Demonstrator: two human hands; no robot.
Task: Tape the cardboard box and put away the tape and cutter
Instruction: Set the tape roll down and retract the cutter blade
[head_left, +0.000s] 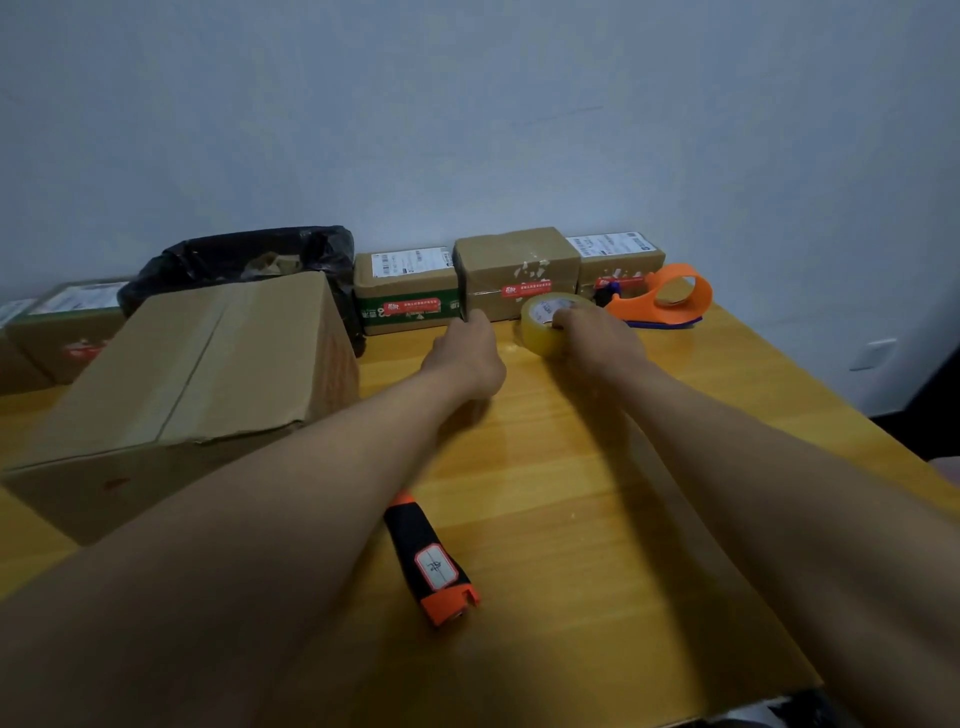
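Observation:
A large cardboard box (197, 364) lies tilted on the left of the yellow wooden table (597, 493), its flaps closed. My right hand (597, 338) grips a roll of clear tape (540, 325) standing on edge at the back of the table. My left hand (467, 353) reaches beside it, fingers curled near the small parcels; whether it pinches the tape end is hidden. An orange-and-black cutter (431, 561) lies on the table between my forearms.
An orange tape dispenser (660, 296) sits behind the roll. Three small taped parcels (514, 270) line the wall. A black-bagged bin (249, 260) stands behind the large box, with more parcels (67, 322) at far left.

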